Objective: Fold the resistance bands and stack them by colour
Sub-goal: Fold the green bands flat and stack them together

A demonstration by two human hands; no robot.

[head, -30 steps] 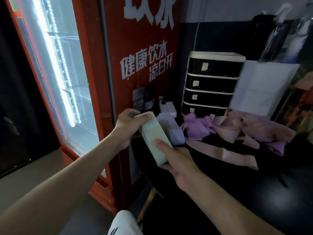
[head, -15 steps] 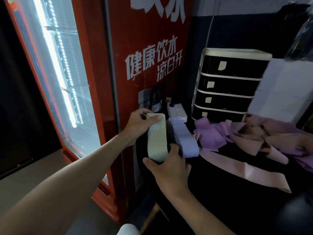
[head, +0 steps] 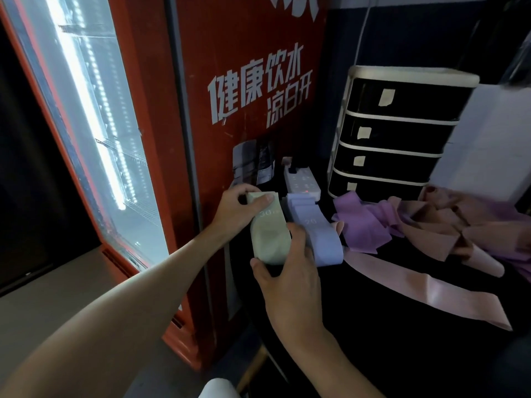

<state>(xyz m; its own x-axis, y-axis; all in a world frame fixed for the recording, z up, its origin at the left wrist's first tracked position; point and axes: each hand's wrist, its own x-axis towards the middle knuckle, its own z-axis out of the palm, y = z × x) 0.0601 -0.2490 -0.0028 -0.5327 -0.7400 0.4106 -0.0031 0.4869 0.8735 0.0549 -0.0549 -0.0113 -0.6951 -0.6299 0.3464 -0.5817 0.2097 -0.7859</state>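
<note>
At the near left edge of the table (head: 402,354), the person's right hand (head: 287,271) is gripping the near end of a folded green band (head: 265,237), thumb and fingers curled round it, while the left hand (head: 237,209) is pinching its far end under the thumb. Just beside it on the right, a folded blue band (head: 321,237) is lying, with a long pink band (head: 425,288) and loose purple bands (head: 362,225) sprawling rightward. Farther back, a power strip (head: 301,182) and a drawer unit (head: 402,133) are sitting by the far edge.

— What lies on the black counter (head: 373,340)?
— Folded green band (head: 265,237) at its left edge, folded blue band (head: 321,239) just beside; loose purple bands (head: 362,225) and pink bands (head: 436,225) rightward; power strip (head: 301,182), drawer unit (head: 396,139) behind
</note>
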